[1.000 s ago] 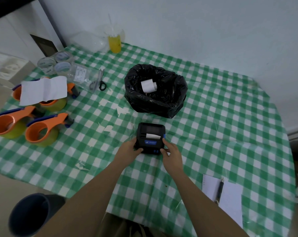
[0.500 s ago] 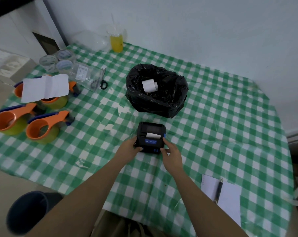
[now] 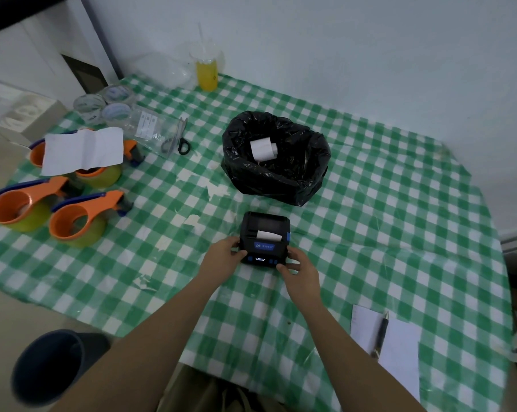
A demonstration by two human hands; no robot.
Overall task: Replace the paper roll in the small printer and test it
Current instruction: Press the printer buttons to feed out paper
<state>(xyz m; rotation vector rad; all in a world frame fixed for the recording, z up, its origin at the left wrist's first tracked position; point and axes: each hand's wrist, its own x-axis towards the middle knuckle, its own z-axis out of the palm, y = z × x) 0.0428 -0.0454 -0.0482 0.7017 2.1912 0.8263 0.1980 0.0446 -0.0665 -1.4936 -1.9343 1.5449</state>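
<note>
A small black printer [image 3: 264, 237] with a blue label sits on the green checked tablecloth [image 3: 370, 233] near the table's middle. A short strip of white paper [image 3: 268, 235] sticks out of its slot, and small lights show on its front panel. My left hand [image 3: 221, 254] grips the printer's left side. My right hand [image 3: 299, 270] holds its front right corner, with the thumb by the front buttons. A white paper roll [image 3: 262, 148] lies inside the black bin bag [image 3: 276, 159] behind the printer.
Three orange tape dispensers [image 3: 73, 215] and a white sheet [image 3: 83, 150] lie at the left. Scissors [image 3: 182, 142], clear tape rolls [image 3: 102, 104] and a yellow drink cup [image 3: 206, 69] stand at the back left. A notepad with pen [image 3: 383, 337] lies front right. A dark bin [image 3: 49, 367] stands below the table's edge.
Both hands stay on the printer; the right hand has slid slightly toward the front right corner. Small lights now show on the front panel.
</note>
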